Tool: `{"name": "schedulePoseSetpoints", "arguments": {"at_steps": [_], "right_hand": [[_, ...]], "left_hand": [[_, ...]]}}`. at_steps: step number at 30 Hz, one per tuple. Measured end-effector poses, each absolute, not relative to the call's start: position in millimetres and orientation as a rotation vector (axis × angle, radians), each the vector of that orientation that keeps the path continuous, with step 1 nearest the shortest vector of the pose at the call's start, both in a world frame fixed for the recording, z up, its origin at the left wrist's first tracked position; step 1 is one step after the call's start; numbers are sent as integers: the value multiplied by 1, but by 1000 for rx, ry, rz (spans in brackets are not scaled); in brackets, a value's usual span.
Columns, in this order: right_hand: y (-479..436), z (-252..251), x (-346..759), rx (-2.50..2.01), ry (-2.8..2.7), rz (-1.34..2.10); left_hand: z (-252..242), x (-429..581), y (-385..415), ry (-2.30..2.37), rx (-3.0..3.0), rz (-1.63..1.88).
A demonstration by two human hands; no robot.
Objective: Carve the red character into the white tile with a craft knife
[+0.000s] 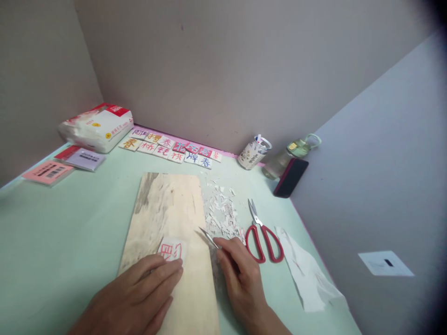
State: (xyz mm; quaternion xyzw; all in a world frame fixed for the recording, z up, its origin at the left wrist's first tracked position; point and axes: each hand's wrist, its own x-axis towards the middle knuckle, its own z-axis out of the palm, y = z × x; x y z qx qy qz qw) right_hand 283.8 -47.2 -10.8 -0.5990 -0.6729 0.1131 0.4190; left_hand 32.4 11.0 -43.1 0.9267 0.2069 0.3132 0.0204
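Note:
On the light wooden board lies a small white paper card with red character strokes. My left hand rests on its lower edge, fingers stretched flat and pressing it down; part of the card is hidden beneath them. In my right hand a slim craft knife is pinched between thumb and fingers. Its blade points up and left over the board's right edge, apart from the card. Beside the board, beyond my right hand, white paper scraps with some red bits lie scattered.
Red-handled scissors and a crumpled white tissue lie at right. Behind are a pen cup, a green-lidded bottle and a phone. Character tiles, a tissue pack and paper packets occupy the back left.

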Motion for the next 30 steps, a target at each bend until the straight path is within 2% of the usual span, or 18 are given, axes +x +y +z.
{"name": "schedulePoseSetpoints", "arguments": {"at_steps": [6,15,21,30], "right_hand": [[-44,-1,286,-1534,-1629,307],[-47,4,281,-1494,-1605,478],[-52,4,281,-1507,-1618,549],[-52,4,280,-1502,-1659,571]], "left_hand": [[-34,33,15,644,2763,937],[-31,40,14,1037,2505,858],[-41,24,26,960,2388,746],[-37,14,35,786,2372,827]]}}
